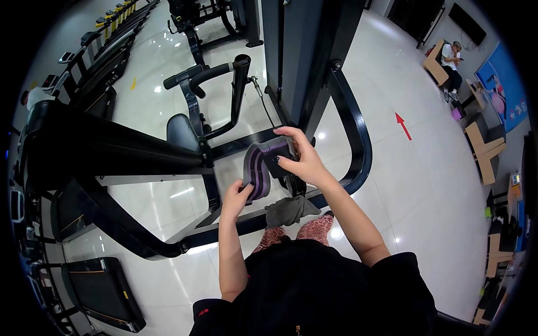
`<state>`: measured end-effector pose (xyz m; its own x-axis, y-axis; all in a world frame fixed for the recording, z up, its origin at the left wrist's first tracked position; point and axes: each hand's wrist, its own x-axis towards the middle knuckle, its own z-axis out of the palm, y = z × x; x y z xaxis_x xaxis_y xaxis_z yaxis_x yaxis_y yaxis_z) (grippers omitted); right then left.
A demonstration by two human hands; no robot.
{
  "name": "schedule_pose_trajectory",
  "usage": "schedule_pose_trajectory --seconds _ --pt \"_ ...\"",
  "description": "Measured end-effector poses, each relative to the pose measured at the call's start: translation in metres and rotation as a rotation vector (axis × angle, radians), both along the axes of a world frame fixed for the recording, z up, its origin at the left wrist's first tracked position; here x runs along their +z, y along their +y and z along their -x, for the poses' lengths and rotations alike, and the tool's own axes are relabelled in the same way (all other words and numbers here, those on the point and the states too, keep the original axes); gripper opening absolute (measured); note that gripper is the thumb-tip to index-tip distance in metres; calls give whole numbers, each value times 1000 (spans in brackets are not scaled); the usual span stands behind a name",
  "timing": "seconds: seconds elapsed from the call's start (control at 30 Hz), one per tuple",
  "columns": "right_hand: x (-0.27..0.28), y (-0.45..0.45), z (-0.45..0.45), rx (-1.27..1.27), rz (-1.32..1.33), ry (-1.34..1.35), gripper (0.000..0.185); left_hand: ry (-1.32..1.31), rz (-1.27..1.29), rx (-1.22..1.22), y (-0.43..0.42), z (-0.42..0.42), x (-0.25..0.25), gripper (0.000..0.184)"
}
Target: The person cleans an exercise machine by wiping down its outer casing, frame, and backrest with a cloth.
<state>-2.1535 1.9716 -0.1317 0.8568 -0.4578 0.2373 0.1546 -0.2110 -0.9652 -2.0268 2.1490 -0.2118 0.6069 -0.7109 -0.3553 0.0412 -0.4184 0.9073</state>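
Striped band [258,173], grey with purple and black lines, hangs in a curve between our two hands, above the low front bar of the exercise machine and in front of our body. Our left hand [236,197] pinches its lower end, thumb laid over the cloth; the fingers behind are partly hidden. Our right hand [304,161] holds the upper end, thumb on the near face and fingers reaching round the far edge, thumb and forefinger set wide apart with the cloth between them. Just below the band, a grey cloth [288,211] lies draped over the low bar [246,225]; we cannot tell whether it is joined to the band. Under that bar we see our patterned pink leggings [316,228], and nearer, our black shirt [319,285]. Beyond our hands stand the machine's tall dark post [291,56], a padded seat [183,133] and a curved handle [240,89]. To our left, a treadmill [103,291] sits on the shiny white floor [392,190]; to our right, a red arrow [402,126] marks the floor, and farther off a person [450,63] in a white top sits near the wall.
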Motion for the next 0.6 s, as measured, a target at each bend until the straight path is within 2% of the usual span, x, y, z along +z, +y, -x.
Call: schedule_pose_trajectory --seconds 0.1,0.2,0.23,0.3,0.33,0.43,0.6 --pt "-4 -4 0 -10 35 -73 57 -30 102 55 4 3 -6 19" --pt "-13 -8 3 -50 -55 -105 56 4 35 67 11 0 1 19" --pt "-12 -7 4 -107 -168 -143 48 2 30 61 13 -3 -5 19" --pt "-33 -27 5 -295 -84 -214 39 -65 153 18 19 -17 -26 19" --pt "-32 -31 7 -402 -154 -250 34 -80 124 -2 21 -24 -28 22" --pt "-36 -37 15 -567 -61 -236 34 -199 76 -70 22 -28 -27 25" --pt "-63 -43 25 -619 -114 -98 37 -360 13 -128 5 -19 -6 28"
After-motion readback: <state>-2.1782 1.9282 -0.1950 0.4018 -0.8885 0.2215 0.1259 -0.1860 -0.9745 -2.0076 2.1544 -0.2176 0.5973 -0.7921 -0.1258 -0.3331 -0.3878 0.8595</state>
